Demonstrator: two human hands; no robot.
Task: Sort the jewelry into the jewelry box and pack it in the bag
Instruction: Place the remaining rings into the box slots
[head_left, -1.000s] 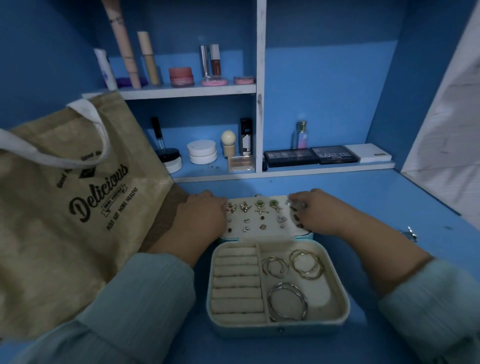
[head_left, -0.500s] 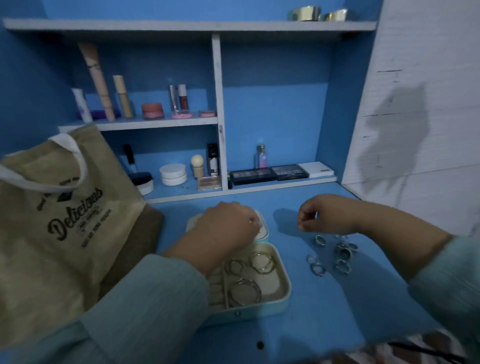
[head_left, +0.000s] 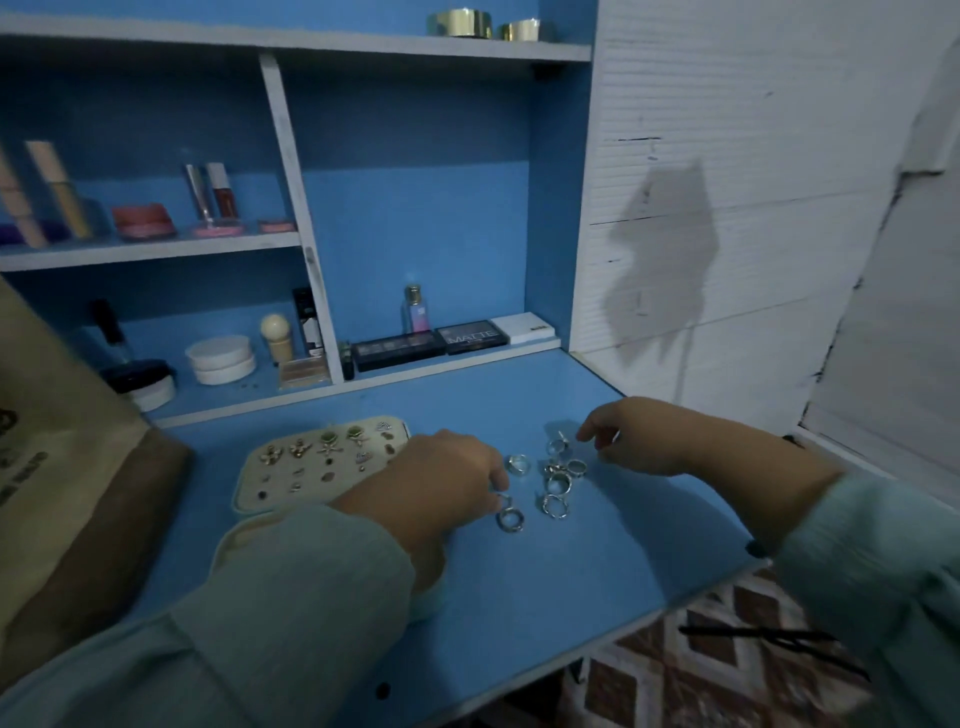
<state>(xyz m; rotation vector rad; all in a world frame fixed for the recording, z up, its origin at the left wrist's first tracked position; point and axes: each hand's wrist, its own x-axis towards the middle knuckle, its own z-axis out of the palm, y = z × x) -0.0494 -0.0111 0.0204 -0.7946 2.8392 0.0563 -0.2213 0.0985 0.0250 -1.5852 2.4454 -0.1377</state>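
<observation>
On the blue bench (head_left: 597, 561), head view, loose rings (head_left: 558, 480) lie clustered between both hands, likely tipped out for sorting. The left hand (head_left: 441, 486) reaches across the open jewelry box (head_left: 244, 535), fingertips pinching at a ring (head_left: 510, 519). The right hand (head_left: 636, 439) hovers beside the cluster, fingers loosely curled, holding nothing visible. The raised lid (head_left: 249, 493) carries rows of earrings; the bag (head_left: 57, 493) waits at left.
</observation>
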